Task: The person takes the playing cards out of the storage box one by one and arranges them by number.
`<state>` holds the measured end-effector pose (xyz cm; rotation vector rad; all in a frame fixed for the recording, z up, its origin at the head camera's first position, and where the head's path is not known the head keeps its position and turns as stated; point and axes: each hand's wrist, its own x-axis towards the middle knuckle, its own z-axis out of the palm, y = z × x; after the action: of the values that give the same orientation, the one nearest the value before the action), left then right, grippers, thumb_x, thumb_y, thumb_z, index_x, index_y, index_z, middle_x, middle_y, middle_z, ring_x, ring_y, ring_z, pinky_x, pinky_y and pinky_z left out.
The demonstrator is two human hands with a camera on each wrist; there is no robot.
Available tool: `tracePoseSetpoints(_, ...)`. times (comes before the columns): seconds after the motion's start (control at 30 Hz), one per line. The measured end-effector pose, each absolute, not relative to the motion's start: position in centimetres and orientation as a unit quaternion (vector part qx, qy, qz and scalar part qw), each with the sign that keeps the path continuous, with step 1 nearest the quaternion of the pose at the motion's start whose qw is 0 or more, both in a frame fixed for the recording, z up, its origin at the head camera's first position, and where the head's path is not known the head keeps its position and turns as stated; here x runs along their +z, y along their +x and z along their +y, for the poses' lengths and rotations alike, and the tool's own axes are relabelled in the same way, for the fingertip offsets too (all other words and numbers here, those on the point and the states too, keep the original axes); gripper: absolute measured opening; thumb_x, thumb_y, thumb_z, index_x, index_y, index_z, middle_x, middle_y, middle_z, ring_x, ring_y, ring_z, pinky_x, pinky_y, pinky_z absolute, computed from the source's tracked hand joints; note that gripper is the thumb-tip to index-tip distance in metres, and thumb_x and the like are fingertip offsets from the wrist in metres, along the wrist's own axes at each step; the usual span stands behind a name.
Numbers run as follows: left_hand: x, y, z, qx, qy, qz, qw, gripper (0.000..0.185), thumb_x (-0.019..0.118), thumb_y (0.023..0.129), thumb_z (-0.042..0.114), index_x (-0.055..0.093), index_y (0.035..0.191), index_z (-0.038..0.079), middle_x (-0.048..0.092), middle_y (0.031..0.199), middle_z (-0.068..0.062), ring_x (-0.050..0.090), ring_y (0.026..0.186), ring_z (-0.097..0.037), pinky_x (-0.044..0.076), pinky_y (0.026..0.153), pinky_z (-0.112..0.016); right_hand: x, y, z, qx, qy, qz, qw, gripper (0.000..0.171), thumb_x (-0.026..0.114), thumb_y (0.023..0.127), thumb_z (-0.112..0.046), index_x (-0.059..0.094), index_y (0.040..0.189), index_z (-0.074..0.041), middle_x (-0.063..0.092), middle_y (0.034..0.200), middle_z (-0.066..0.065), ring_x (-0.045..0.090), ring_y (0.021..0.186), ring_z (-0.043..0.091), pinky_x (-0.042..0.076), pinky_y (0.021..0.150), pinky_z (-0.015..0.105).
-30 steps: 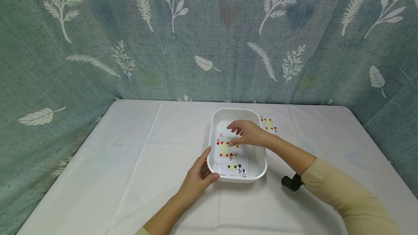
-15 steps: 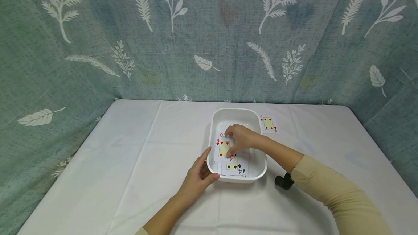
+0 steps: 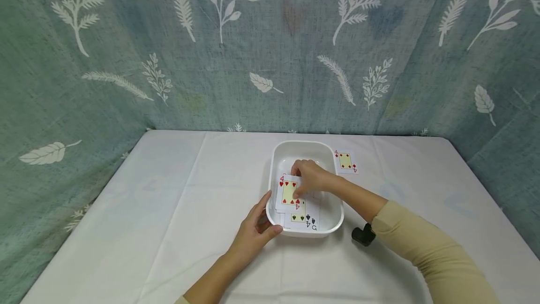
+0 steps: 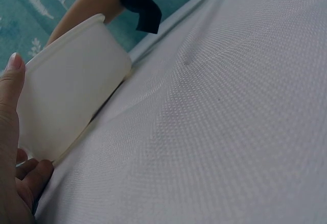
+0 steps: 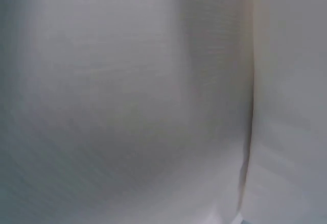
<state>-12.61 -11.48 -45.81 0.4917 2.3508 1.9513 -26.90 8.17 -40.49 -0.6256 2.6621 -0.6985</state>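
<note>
two hands: right hand [image 3: 311,178] fingers pinch four of hearts [image 3: 288,192] — left hand [image 3: 255,229] grips tray [image 3: 303,148].

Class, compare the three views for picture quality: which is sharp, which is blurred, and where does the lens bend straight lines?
Head view: evenly lit and sharp, the four of hearts under the right hand is readable, but the table edge splays from wide-angle distortion. Left wrist view: cloth weave crisp, the left hand soft at the edge beside the white tray. Right wrist view: wholly out of focus, only pale grey-white surfaces.
</note>
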Motion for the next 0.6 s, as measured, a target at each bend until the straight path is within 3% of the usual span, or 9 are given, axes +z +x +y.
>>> tracePoseSetpoints(0.23, -46.0, -12.5, -11.5, 0.630, 0.155, 0.760, 0.022, 0.082, 0.071, 0.084, 0.012, 0.023, 0.151, 0.017, 0.041, 0.136, -0.017, 0.051, 0.122, -0.032, 0.047, 0.100, -0.028, -40.4, -26.5, 8.3, -0.318, -0.206, 0.914, 0.145, 0.043, 0.082, 0.073, -0.011, 0.053, 0.105, -0.009, 0.060, 0.099, 0.004, 0.054, 0.086, 0.016, 0.050, 0.079, 0.030)
tracePoseSetpoints(0.6, -45.8, -12.6, -11.5, 0.630, 0.170, 0.758, 0.017, 0.082, 0.071, 0.084, 0.011, 0.023, 0.151, 0.019, 0.041, 0.136, -0.018, 0.051, 0.122, -0.033, 0.047, 0.100, -0.031, -40.0, -27.1, 9.3, -0.396, -0.215, 0.887, 0.101, 0.032, 0.070, 0.083, -0.001, 0.063, 0.113, -0.009, 0.061, 0.110, 0.010, 0.061, 0.088, 0.019, 0.055, 0.073, 0.027)
